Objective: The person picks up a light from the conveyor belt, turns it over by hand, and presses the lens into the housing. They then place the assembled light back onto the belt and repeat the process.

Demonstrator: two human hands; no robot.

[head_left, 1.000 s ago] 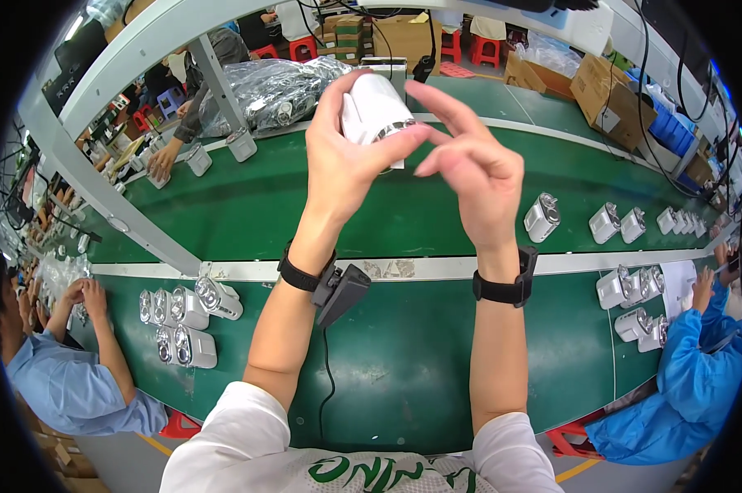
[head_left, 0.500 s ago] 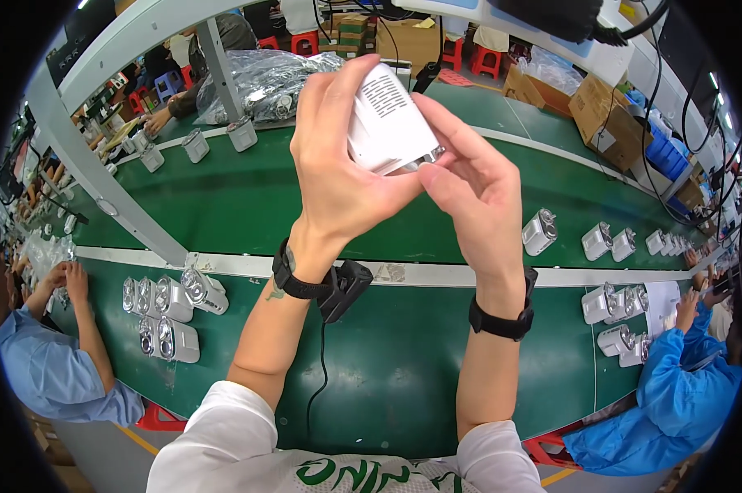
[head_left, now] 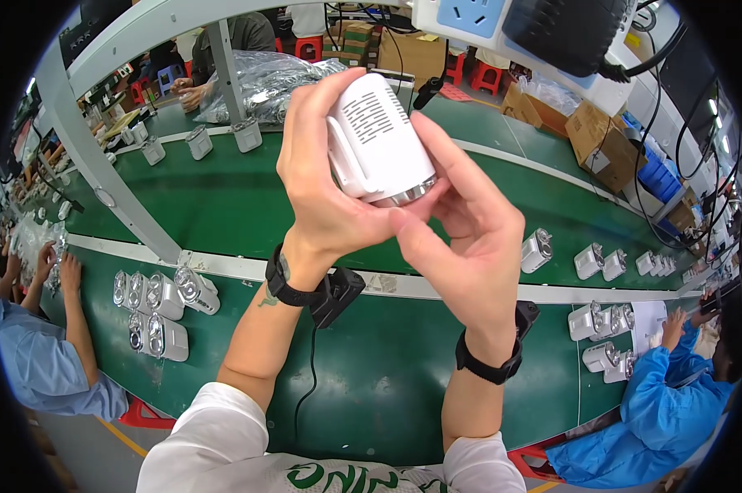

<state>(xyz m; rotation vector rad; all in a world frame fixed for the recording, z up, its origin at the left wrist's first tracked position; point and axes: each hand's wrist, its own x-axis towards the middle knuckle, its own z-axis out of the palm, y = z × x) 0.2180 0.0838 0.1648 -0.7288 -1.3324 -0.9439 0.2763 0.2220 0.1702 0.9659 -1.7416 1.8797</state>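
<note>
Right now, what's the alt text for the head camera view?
A person's left hand and right hand hold up a white, rounded device with slotted vents and a shiny silver end, over a green work surface. Similar white and silver devices sit at left and right, near co-workers in blue.

Workshop interior. Foreground: green counter (head_left: 362, 403) with a soft sheen, bordered along its far edge by a pale rail (head_left: 231, 264); beyond, a second green surface (head_left: 223, 209). Left: grey metal frame (head_left: 108, 148), slanting upward and arching overhead. Top right: white-and-blue power strip (head_left: 469, 12). Rear: red stool (head_left: 309, 48), blue stool (head_left: 168, 76), stacked boxes (head_left: 357, 43). Right rear: cardboard carton (head_left: 609, 152) near a blue bin (head_left: 665, 168). Lower left: grey floor (head_left: 75, 435) with a yellow line (head_left: 123, 437).
</note>
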